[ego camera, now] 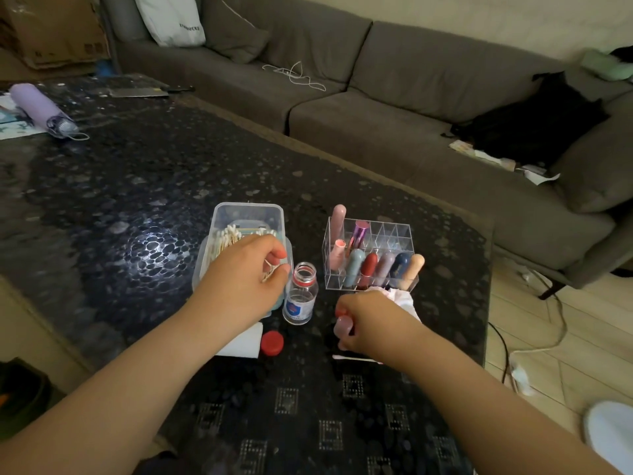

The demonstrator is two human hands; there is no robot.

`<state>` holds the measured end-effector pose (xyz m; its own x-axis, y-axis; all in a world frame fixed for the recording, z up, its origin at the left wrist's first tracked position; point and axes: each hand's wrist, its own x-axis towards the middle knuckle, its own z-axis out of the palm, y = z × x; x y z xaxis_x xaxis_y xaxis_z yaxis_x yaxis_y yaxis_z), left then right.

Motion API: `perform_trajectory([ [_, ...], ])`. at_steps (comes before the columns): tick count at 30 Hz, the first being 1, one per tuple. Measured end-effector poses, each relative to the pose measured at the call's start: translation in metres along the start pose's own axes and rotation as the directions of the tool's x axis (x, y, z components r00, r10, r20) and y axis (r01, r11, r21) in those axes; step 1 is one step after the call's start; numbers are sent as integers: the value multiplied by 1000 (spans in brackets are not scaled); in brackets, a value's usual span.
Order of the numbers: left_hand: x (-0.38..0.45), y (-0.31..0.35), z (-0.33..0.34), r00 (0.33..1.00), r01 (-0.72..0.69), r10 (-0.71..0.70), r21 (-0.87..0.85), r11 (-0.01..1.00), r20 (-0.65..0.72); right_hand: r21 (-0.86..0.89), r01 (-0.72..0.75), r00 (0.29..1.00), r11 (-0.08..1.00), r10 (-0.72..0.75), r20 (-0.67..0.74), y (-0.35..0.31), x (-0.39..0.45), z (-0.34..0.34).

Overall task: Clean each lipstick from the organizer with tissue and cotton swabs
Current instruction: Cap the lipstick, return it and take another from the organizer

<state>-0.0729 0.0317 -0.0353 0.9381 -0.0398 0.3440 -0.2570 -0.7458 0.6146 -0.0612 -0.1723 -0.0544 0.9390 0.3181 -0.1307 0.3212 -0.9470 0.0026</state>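
Observation:
A clear acrylic organizer (397, 234) stands on the dark table with several lipsticks (370, 269) upright in it. My left hand (239, 272) hovers over a clear plastic box (246, 214) full of cotton swabs (226, 238) and pinches swabs between thumb and fingers. My right hand (366, 320) grips a pale pink lipstick (342, 325) in front of the organizer, with crumpled white tissue (406, 299) just behind it. One used swab (356, 358) lies on the table under my right wrist.
A small open clear bottle (301, 296) stands between my hands, its red cap (272, 342) lying in front. A white folded tissue (245, 342) lies under my left forearm. A purple umbrella (41, 109) lies far left. A grey sofa (376, 97) runs behind the table.

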Motion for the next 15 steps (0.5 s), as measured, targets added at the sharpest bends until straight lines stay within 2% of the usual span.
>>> perform_trajectory([
  [2, 2, 0, -1, 1000, 5, -5, 1, 1000, -1, 98, 34, 998, 995, -39, 41, -3, -1, -15],
  [3, 4, 0, -1, 1000, 8, -8, 0, 1000, -2, 146, 61, 998, 987, -64, 16, -4, 0, -25],
  [4, 6, 1, -2, 1000, 11, -11, -2, 1000, -2, 155, 100, 993, 983, -90, -71, -4, 2, -35],
  [6, 11, 0, -2, 1000, 7, -7, -3, 1000, -3, 38, 141, 938, 989, -121, -326, -3, 14, -56],
  [8, 15, -1, -1, 1000, 3, -3, 5, 1000, 1, -56, 82, 902, 995, -98, -420, 0, 30, -74],
  [11, 19, -3, 1, 1000, 10, -10, -1, 1000, 2, -120, 4, 954, 993, -40, -298, 2, 53, -86],
  [15, 23, -5, 1, 1000, 8, -8, -14, 1000, 7, -185, -4, 984, 983, -30, -177, -2, 72, -81],
])
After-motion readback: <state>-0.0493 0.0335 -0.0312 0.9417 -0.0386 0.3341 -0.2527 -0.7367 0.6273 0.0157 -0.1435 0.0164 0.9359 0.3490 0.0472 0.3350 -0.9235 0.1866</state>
